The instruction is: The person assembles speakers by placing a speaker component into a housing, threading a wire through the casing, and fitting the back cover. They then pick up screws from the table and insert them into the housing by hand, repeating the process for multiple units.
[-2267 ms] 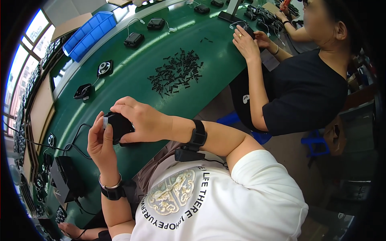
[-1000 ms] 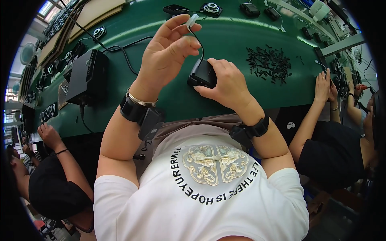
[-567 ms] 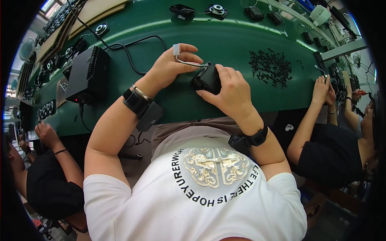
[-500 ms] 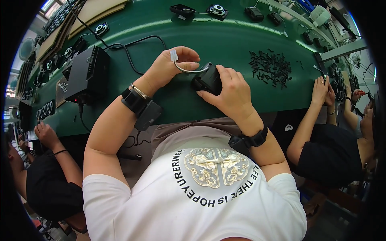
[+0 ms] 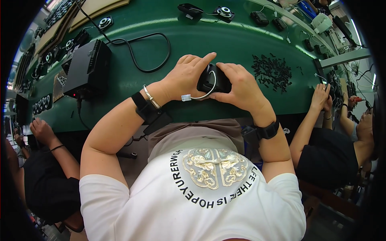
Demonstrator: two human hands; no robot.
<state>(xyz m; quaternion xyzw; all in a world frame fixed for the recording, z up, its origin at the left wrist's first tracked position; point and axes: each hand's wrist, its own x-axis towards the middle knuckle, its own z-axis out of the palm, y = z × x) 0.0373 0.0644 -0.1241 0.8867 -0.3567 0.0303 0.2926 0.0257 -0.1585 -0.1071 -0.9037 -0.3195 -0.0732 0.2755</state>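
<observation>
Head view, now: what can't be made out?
All in the head view:
- Case: underside faces away from the camera; parts of its sides hidden by the left hand and right hand.
- White connector: contacts too small to see.
- Black bits: small and overlapping, can't be counted.
- Brown board: far end cut off by the top edge.
</observation>
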